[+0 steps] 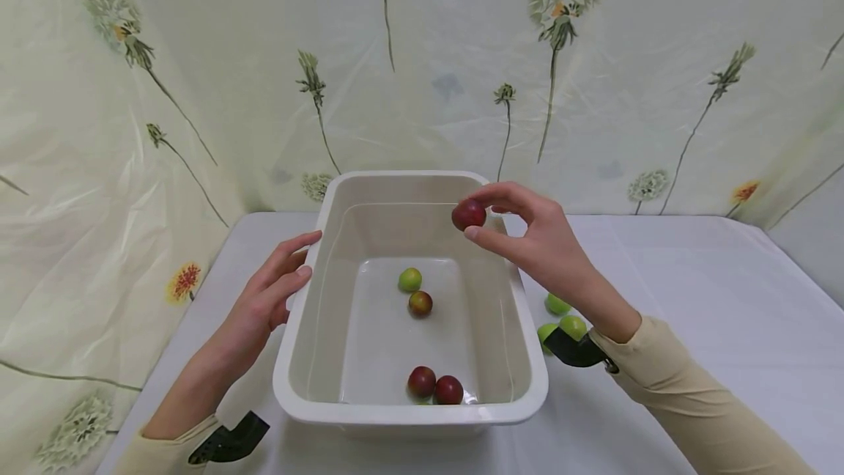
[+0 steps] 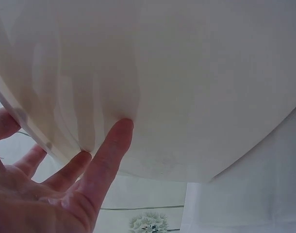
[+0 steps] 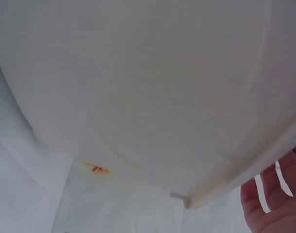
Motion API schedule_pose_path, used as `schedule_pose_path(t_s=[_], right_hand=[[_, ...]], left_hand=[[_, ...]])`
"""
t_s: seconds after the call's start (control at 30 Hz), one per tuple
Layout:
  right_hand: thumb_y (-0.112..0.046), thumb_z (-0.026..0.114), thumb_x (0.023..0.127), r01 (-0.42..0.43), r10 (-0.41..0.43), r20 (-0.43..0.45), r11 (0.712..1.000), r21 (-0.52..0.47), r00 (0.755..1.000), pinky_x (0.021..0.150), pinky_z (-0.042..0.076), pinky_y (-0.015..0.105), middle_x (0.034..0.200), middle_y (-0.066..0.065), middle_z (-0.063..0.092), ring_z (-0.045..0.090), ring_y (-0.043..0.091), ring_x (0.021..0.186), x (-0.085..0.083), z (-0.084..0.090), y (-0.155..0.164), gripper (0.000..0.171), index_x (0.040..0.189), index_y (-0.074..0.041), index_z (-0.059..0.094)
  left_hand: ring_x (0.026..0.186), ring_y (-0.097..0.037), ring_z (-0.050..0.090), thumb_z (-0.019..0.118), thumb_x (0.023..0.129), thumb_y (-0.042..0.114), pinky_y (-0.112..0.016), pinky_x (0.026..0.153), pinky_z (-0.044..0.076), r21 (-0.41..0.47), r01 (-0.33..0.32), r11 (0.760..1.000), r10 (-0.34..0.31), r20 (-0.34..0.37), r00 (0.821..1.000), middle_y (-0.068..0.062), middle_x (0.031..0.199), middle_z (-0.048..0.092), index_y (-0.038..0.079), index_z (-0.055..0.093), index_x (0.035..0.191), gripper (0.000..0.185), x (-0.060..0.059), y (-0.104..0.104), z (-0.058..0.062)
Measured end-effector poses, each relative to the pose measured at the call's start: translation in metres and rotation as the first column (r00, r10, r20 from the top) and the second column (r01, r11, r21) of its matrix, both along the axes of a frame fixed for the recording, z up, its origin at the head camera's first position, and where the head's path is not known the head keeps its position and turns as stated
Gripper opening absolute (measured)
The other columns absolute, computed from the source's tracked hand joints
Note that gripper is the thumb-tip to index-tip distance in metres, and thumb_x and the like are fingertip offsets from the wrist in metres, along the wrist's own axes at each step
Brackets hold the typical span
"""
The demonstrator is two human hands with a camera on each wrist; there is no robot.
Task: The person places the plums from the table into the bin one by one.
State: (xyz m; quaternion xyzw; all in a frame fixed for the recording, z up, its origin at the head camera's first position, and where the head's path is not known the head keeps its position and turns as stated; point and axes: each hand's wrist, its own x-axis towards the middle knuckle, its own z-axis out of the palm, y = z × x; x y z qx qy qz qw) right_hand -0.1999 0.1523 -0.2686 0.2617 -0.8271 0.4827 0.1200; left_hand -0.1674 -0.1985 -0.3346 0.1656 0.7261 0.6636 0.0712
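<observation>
A dark red plum [image 1: 469, 215] is pinched between the thumb and fingers of my right hand [image 1: 537, 237], over the right rim of a white plastic tub [image 1: 410, 414]. My left hand [image 1: 260, 306] rests its fingertips against the tub's left rim and outer wall; the left wrist view shows those extended fingers [image 2: 111, 155] touching the wall from outside. Inside the tub, a green plum [image 1: 410, 279] lies next to a reddish-green plum [image 1: 420, 304]. Two red plums, one on the left [image 1: 421, 382] and one on the right [image 1: 449, 390], sit at the near end.
Several green plums [image 1: 572, 327] lie on the white tablecloth [image 1: 712, 314] right of the tub, partly behind my right wrist. A dandelion-printed curtain [image 1: 422, 108] hangs behind the table and along its left side. Black straps [image 1: 231, 442] are on both wrists.
</observation>
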Motion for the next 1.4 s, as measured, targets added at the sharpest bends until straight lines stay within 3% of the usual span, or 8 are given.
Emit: schedule_pose_path(t_s=[0.17, 0.47, 0.73, 0.9, 1.1, 1.4], right_hand=[[-0.021, 0.077, 0.087, -0.048, 0.047, 0.019, 0.999, 0.025, 0.999, 0.097, 0.042, 0.044, 0.111, -0.011, 0.066, 0.055, 0.010, 0.108, -0.010, -0.014, -0.003, 0.031, 0.117, -0.024, 0.066], [-0.035, 0.072, 0.090, -0.119, 0.115, 0.044, 0.986, 0.116, 0.992, 0.095, 0.045, 0.040, 0.109, -0.014, 0.065, 0.057, 0.005, 0.108, -0.009, -0.019, -0.014, 0.027, 0.116, -0.030, 0.064], [-0.036, 0.073, 0.089, -0.225, 0.211, 0.079, 0.938, 0.264, 0.974, 0.091, 0.046, 0.038, 0.101, -0.018, 0.067, 0.059, 0.003, 0.102, -0.007, -0.016, -0.016, 0.022, 0.109, -0.030, 0.066], [-0.029, 0.076, 0.088, -0.235, 0.227, 0.063, 0.917, 0.323, 0.972, 0.087, 0.046, 0.038, 0.100, -0.017, 0.067, 0.059, 0.004, 0.101, -0.008, -0.015, -0.014, 0.026, 0.112, -0.026, 0.066], [-0.032, 0.076, 0.088, -0.217, 0.210, 0.056, 0.916, 0.336, 0.976, 0.090, 0.045, 0.039, 0.106, -0.016, 0.066, 0.058, 0.005, 0.105, -0.008, -0.014, -0.014, 0.030, 0.115, -0.024, 0.066], [-0.032, 0.074, 0.089, -0.193, 0.184, 0.057, 0.940, 0.283, 0.981, 0.093, 0.045, 0.038, 0.109, -0.015, 0.065, 0.058, 0.004, 0.106, -0.007, -0.017, -0.012, 0.028, 0.115, -0.024, 0.065]], left_hand=[[0.115, -0.032, 0.060, 0.040, 0.105, 0.032, -0.047, 0.083, 0.055, 0.001, -0.002, 1.000, 0.002, -0.001, 1.000, -0.007, 0.149, 0.038, 0.025, 0.033, 0.151, 0.047, 0.000, 0.000, -0.001], [0.113, -0.035, 0.061, 0.040, 0.105, 0.032, -0.048, 0.081, 0.056, 0.001, -0.002, 1.000, 0.002, -0.007, 1.000, -0.007, 0.149, 0.038, 0.025, 0.033, 0.151, 0.047, 0.000, 0.000, -0.001], [0.116, -0.037, 0.059, 0.041, 0.105, 0.032, -0.050, 0.080, 0.055, 0.006, -0.013, 1.000, 0.013, -0.016, 1.000, -0.005, 0.148, 0.039, 0.027, 0.033, 0.151, 0.047, 0.001, 0.002, -0.002], [0.119, -0.040, 0.056, 0.041, 0.105, 0.033, -0.049, 0.081, 0.055, 0.000, -0.013, 1.000, 0.013, -0.014, 1.000, -0.005, 0.148, 0.038, 0.027, 0.033, 0.151, 0.048, 0.001, 0.002, -0.001], [0.118, -0.039, 0.057, 0.041, 0.104, 0.034, -0.049, 0.082, 0.055, -0.002, -0.020, 1.000, 0.020, -0.012, 1.000, -0.005, 0.148, 0.039, 0.027, 0.033, 0.151, 0.047, 0.001, 0.002, -0.001], [0.119, -0.040, 0.056, 0.042, 0.104, 0.035, -0.048, 0.083, 0.054, -0.001, -0.023, 1.000, 0.023, -0.004, 1.000, -0.005, 0.147, 0.039, 0.028, 0.033, 0.151, 0.048, 0.002, 0.002, -0.001]])
